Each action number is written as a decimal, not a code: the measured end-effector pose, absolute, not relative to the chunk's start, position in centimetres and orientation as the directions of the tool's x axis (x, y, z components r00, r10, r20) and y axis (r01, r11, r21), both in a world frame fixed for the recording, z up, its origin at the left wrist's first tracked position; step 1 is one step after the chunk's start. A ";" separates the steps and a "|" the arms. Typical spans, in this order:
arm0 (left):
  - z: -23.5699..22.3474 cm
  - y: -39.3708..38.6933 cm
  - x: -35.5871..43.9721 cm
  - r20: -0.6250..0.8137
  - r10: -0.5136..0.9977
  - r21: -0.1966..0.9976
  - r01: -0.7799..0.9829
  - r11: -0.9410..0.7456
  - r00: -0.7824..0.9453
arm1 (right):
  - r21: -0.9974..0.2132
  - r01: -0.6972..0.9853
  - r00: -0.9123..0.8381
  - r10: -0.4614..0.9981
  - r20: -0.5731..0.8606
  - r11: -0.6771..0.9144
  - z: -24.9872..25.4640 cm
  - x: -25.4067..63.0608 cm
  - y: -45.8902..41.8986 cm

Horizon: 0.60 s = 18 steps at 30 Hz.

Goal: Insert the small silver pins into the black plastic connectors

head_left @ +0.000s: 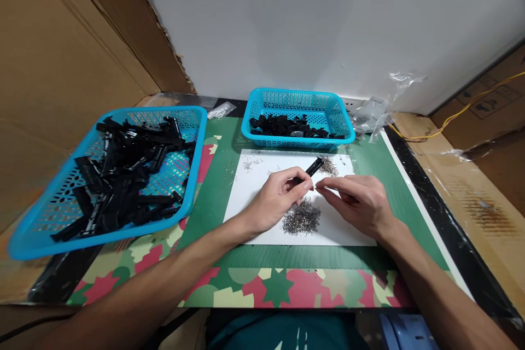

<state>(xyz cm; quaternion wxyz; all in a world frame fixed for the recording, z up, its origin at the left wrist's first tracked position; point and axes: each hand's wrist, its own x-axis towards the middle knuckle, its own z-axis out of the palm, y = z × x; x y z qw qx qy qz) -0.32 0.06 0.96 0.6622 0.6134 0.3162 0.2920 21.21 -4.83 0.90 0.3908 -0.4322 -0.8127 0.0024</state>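
Note:
My left hand (283, 197) is closed round a black plastic part (314, 167), whose far end sticks out beyond the fingers. Close to its fingertips, my right hand (356, 199) is closed in a pinch; whatever it pinches is too small to name. Both hands are over a white sheet (254, 232). A pile of small metal pieces (301, 217) lies on the sheet below and between the hands. Behind the black part sits a smaller heap of metal pieces (328, 167). A few loose ones are scattered toward the sheet's far left corner.
A large blue basket (199, 158) with black plastic parts stands at left. Behind the sheet is a smaller blue basket (297, 142) holding small black pieces. Clear plastic bags (369, 112) lie at the back right. Cardboard (65, 33) and a white wall (307, 22) enclose the table.

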 end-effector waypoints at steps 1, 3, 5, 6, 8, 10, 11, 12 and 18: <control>1.0 0.1 -0.3 -0.064 0.772 0.996 -0.004 0.086 0.633 | -0.329 0.701 -0.331 0.698 0.635 0.632 0.9 21.2 -4.8; 1.1 0.1 -0.3 -0.070 0.771 0.995 -0.006 0.095 0.633 | -0.309 0.703 -0.357 0.694 0.625 0.641 0.9 21.2 -4.8; 1.3 0.1 -0.3 -0.073 0.771 0.995 -0.002 0.096 0.633 | -0.284 0.709 -0.378 0.688 0.619 0.645 0.9 21.2 -4.8; 1.4 0.1 -0.3 -0.073 0.770 0.995 -0.001 0.095 0.634 | -0.271 0.713 -0.384 0.684 0.620 0.646 0.9 21.2 -4.8; 1.6 0.0 -0.4 -0.067 0.768 0.997 0.005 0.083 0.637 | -0.250 0.715 -0.392 0.671 0.629 0.652 0.8 21.3 -4.8; 1.8 0.0 -0.4 -0.054 0.769 0.998 0.025 0.049 0.637 | -0.236 0.712 -0.404 0.660 0.633 0.662 0.7 21.4 -4.8; 1.8 0.0 -0.5 -0.048 0.769 0.999 0.038 0.031 0.637 | -0.229 0.710 -0.411 0.656 0.633 0.666 0.7 21.4 -4.8; 1.9 0.1 -0.6 -0.043 0.767 0.999 0.049 0.015 0.640 | -0.223 0.710 -0.414 0.653 0.635 0.668 0.7 21.4 -4.9; 1.3 0.1 -0.6 0.041 0.759 0.999 -0.016 -0.041 0.650 | -0.296 0.748 -0.259 0.672 0.694 0.594 0.9 21.1 -5.1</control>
